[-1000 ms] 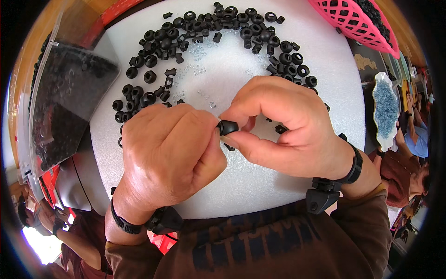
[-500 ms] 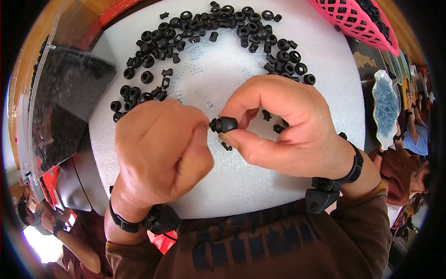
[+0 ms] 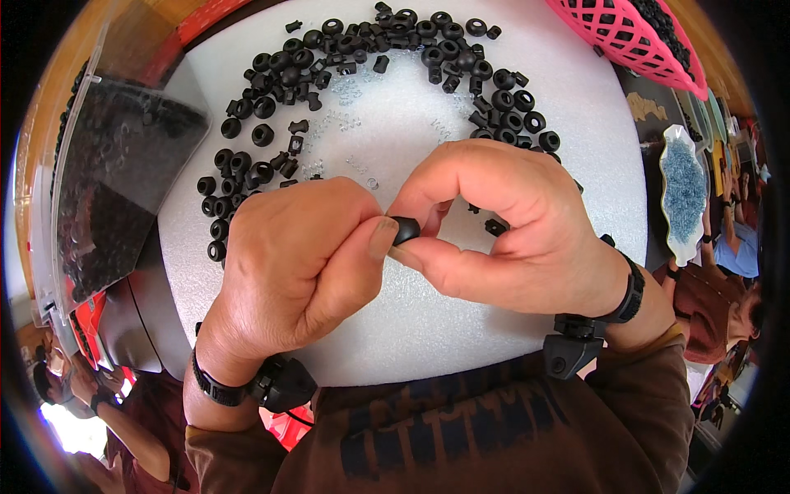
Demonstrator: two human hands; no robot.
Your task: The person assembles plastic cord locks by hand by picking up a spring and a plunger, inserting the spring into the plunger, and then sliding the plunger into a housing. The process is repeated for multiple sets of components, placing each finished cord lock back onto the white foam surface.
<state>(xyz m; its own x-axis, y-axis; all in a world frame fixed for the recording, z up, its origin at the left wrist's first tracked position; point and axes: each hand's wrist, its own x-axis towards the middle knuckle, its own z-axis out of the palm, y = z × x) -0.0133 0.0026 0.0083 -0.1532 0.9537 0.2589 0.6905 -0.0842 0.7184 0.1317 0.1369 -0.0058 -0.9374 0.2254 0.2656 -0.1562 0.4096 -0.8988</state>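
A small black cord lock (image 3: 406, 230) with a rounded body is between my two hands, above the white foam sheet. My right hand (image 3: 510, 230) pinches it between thumb and forefinger, the other fingers curled behind. My left hand (image 3: 300, 259) is closed, its thumb pressed against the cord lock's left end and covering that end. Whether the left fingers hold another small part is hidden. Around the hands lie loose black round shells (image 3: 262, 134) and waisted black plungers (image 3: 299, 127). Small clear springs (image 3: 346, 121) are scattered inside that arc.
The white foam sheet (image 3: 428, 346) covers the work surface. At the left stands a clear plastic bin (image 3: 123, 181) of black parts. A pink basket (image 3: 617, 41) is at the upper right, and a white dish (image 3: 671, 189) of clear springs at the right. Other people sit at both sides.
My left thumb has moved right onto the cord lock, and the narrow plunger end that showed before is now out of sight. My right hand keeps its pinch.
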